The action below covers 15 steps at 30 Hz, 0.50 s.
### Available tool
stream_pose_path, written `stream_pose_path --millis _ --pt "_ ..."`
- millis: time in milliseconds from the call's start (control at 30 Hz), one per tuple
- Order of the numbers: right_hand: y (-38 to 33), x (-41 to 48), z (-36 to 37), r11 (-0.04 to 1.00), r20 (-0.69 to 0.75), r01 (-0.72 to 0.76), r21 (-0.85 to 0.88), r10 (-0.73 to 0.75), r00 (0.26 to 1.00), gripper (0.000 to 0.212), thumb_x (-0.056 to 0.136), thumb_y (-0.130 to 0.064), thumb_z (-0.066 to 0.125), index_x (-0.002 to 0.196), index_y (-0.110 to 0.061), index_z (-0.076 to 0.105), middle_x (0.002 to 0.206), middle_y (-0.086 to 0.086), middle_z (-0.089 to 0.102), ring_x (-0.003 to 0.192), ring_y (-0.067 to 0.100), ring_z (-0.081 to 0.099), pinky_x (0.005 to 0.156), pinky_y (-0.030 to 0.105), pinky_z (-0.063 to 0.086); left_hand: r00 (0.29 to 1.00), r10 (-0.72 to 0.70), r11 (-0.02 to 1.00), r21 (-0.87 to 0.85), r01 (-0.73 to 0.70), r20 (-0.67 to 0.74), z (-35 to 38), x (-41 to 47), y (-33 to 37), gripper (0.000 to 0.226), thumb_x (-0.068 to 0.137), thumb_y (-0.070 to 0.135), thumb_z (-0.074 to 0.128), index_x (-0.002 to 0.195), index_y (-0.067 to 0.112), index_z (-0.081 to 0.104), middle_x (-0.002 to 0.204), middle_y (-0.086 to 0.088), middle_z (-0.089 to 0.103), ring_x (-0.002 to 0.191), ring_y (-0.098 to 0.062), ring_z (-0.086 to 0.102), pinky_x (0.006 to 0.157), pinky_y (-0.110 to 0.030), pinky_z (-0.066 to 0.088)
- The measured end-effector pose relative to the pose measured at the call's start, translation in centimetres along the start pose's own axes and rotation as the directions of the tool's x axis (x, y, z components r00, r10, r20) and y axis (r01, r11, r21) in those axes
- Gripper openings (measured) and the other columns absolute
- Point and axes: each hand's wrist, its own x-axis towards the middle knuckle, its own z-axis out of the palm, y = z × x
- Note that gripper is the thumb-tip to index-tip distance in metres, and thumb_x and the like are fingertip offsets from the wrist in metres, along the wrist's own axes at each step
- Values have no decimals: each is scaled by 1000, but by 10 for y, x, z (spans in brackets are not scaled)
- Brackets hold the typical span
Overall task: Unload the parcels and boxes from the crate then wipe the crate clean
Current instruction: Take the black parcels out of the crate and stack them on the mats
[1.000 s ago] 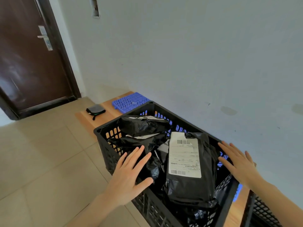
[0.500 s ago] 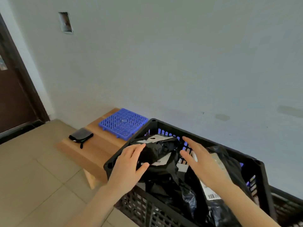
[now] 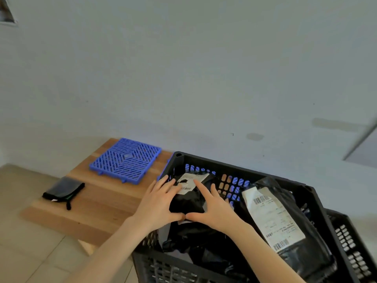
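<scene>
Small black parcel [image 3: 188,198] with white label, at left end of black crate [image 3: 240,167], clasped between left hand [image 3: 158,203] and right hand [image 3: 212,209], thumbs touching beneath; larger labelled parcel [image 3: 285,227] alongside; blue grid mat [image 3: 125,159] on wooden tabletop [image 3: 98,209] nearby.

A low wooden bench [image 3: 102,209] was set against the wall on a tiled floor [image 3: 30,260]; on it were laid a blue plastic grid tile [image 3: 126,159], a black pouch [image 3: 63,190] nearer the front edge, and a black crate [image 3: 314,199].
</scene>
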Motion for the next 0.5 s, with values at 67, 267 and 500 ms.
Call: stream_pose_path --millis 67,267,500 --pt "-2 6 4 1000 -20 22 -8 -22 1000 99 71 -70 62 145 -54 -2 161 11 8 146 32 18 114 60 7 1000 -3 1000 -27 4 13 4 0 -5 90 77 75 54 153 35 26 161 8 24 151 -14 1 120 -40 -3" --pt "-12 6 7 987 -108 113 113 -100 989 78 72 -49 71 135 -40 26 128 -12 55 120 15 52 116 54 20 1000 6 993 -116 -7 -8 3 -3 -13 85 76 74 57 149 36 35 155 11 36 151 -12 6 119 -36 -9" --pt "-10 -16 -2 965 -225 180 189 -136 965 71 69 -44 74 131 -41 39 108 -34 45 102 -4 48 102 33 41 998 25 977 -210 -37 -60 -5 -6 -5 86 69 82 48 145 43 36 149 23 38 148 -7 14 118 -36 -11"
